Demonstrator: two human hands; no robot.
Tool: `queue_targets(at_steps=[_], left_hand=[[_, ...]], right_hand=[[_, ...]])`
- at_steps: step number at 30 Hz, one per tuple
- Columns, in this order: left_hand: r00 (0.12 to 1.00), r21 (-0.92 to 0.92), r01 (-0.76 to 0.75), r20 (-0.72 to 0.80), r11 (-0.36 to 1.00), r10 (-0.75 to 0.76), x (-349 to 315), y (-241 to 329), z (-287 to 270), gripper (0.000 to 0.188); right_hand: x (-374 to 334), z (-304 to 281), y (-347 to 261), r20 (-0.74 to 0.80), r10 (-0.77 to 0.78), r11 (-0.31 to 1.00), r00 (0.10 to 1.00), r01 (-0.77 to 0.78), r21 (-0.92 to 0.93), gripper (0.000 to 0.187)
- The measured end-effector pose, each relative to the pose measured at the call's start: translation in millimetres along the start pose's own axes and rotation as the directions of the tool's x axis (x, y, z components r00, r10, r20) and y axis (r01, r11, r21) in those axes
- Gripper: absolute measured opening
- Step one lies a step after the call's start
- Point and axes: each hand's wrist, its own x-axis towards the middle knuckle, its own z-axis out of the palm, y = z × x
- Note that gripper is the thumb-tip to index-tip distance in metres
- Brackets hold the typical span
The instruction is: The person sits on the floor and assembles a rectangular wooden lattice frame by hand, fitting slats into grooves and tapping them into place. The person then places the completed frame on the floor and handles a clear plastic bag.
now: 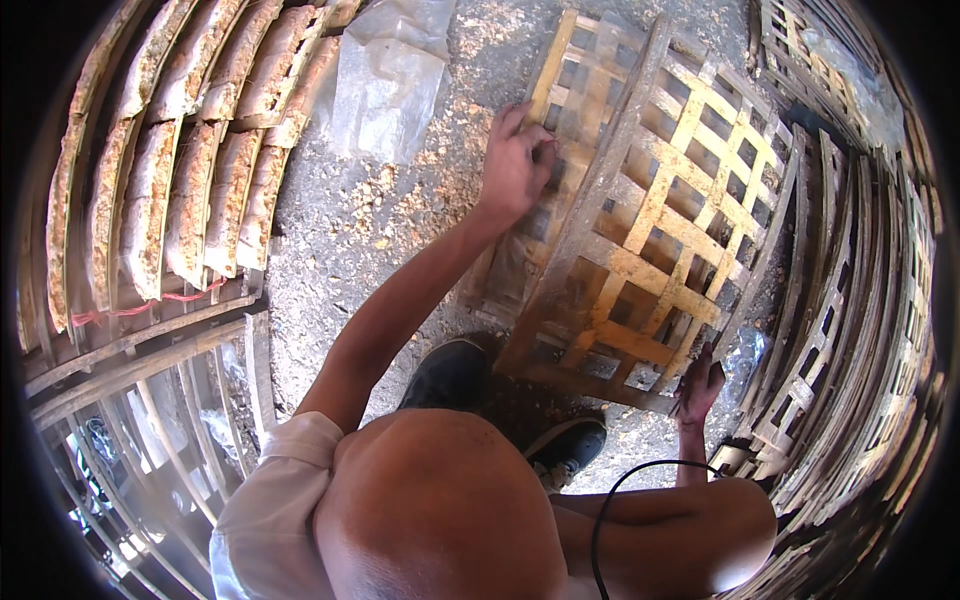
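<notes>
In front of me stand two slatted lattice racks on the ground, leaning close together. The nearer-right lattice rack (pixel 635 345) has yellowish crossed strips in a grey wooden frame. The second lattice rack (pixel 548 75), on its left, is partly hidden and smeared by motion. My left hand (pixel 515 170) is at the left rack's outer edge, its fingers curled over the rim. Down at the near right corner of the yellowish rack, my right hand (pixel 697 388) is closed around the frame. Its fingertips are partly hidden.
Curved slatted racks bearing flaky whitish-brown material (pixel 165 215) stand at the left, above a wooden frame (pixel 160 350). A clear plastic sheet (pixel 390 90) lies on the crumb-strewn ground. Many stacked racks (pixel 850 300) line the right side. A black cable (pixel 610 500) loops near my right arm.
</notes>
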Motion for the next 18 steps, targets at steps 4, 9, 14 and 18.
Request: queue_targets(at_steps=[4,9,14,18], left_hand=[[0.994,-0.067,0.057,-0.092,0.996,-0.063,4,0,-1,0.012],[0.972,-0.189,0.225,-0.022,0.956,-0.233,3,0,-22,0.019],[0.953,-0.111,0.302,0.037,0.947,-0.299,-15,16,-26,0.037],[0.972,-0.02,0.197,0.133,0.98,-0.192,-60,29,-31,0.053]], right_hand=[[-2,2,-2,0.029,0.056,0.998,0.998,-0.056,-0.01,0.046],[-1,1,-5,0.063,-0.043,0.998,0.997,0.046,-0.05,0.053],[5,8,-18,0.039,-0.019,0.993,0.999,0.023,-0.112,0.06],[2,11,-37,-0.018,0.055,0.987,0.998,-0.057,-0.151,0.061]])
